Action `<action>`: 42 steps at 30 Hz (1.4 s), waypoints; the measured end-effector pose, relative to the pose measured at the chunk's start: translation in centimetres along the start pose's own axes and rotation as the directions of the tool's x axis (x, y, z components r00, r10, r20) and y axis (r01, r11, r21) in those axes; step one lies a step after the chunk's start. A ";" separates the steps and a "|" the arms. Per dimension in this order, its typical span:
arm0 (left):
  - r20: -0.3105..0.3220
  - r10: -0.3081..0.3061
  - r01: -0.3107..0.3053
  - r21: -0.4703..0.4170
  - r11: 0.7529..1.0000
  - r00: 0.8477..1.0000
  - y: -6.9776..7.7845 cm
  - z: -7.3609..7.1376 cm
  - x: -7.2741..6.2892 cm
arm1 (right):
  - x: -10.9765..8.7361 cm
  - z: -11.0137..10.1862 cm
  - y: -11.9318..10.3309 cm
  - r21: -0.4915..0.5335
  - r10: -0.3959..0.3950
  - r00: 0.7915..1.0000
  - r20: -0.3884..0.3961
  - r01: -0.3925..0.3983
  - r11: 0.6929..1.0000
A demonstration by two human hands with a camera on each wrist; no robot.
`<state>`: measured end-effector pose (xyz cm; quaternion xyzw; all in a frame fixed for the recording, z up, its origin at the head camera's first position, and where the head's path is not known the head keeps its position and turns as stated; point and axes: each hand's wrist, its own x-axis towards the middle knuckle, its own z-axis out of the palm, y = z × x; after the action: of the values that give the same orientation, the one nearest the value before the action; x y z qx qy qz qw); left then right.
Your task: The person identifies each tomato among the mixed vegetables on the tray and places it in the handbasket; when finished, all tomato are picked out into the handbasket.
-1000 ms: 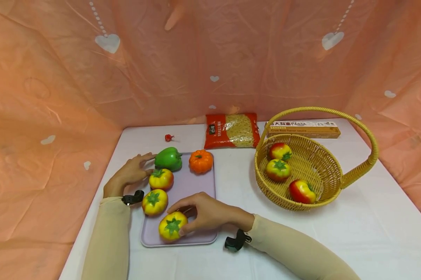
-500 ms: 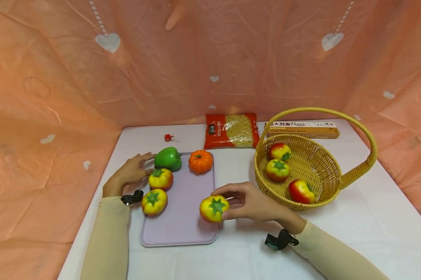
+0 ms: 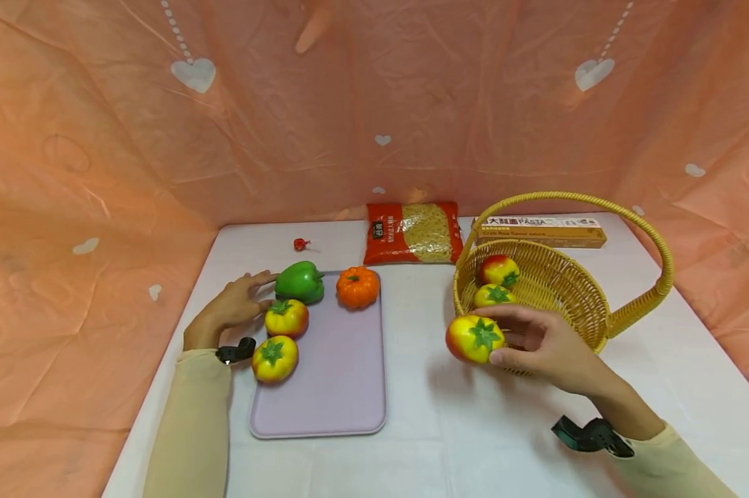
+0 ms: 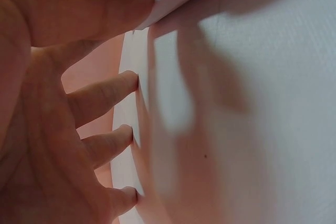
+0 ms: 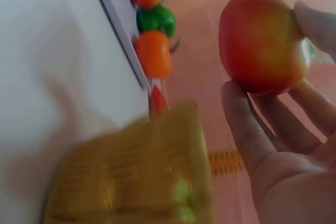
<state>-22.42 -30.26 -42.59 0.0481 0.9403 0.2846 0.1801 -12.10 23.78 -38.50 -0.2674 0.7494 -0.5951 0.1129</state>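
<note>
My right hand (image 3: pixel 551 349) pinches a yellow-red toy tomato (image 3: pixel 470 340) with a green star-shaped leaf cap, above the near left rim of the wicker basket (image 3: pixel 573 277). In the right wrist view the tomato (image 5: pixel 262 40) sits between thumb and fingertips, raised over the table. Two similar tomatoes show inside the basket; the hand hides part of its interior. My left hand (image 3: pixel 234 304) rests at the left edge of the lilac tray (image 3: pixel 330 387), its fingers spread and touching the tablecloth in the left wrist view. Beside it on the tray are a green bell pepper (image 3: pixel 299 282) and two more tomatoes (image 3: pixel 287 318).
A small orange pumpkin (image 3: pixel 358 287) sits at the tray's far right corner. Behind lie a red pasta bag (image 3: pixel 413 233), a pasta box (image 3: pixel 542 232) and a tiny red item (image 3: pixel 300 244). The basket's tall handle (image 3: pixel 570 198) arches over it. An orange curtain encloses the table.
My right hand has lifted the tomato off the tray's near end and carried it rightward to the basket's rim. The left hand stays where it was.
</note>
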 end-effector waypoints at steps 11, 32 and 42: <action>-0.008 -0.007 0.007 -0.011 1.000 1.000 0.1 0.1 0.0 | -1.7 -3.1 0.3 -0.206 0.089 0.968 -0.233 -0.139 0.969; 0.004 -0.021 0.021 -0.032 0.999 1.000 0.2 0.0 0.0 | 2.2 -2.8 2.6 -0.585 0.128 0.970 -0.208 -0.228 0.778; 0.001 -0.019 0.019 -0.034 0.999 1.000 0.1 0.0 -0.1 | 1.1 -2.8 1.4 -0.525 0.023 0.960 -0.278 -0.172 0.834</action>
<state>-22.35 -30.18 -42.47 0.0363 0.9358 0.2988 0.1838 -14.79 25.70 -38.93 -0.1692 0.9082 -0.3811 -0.0366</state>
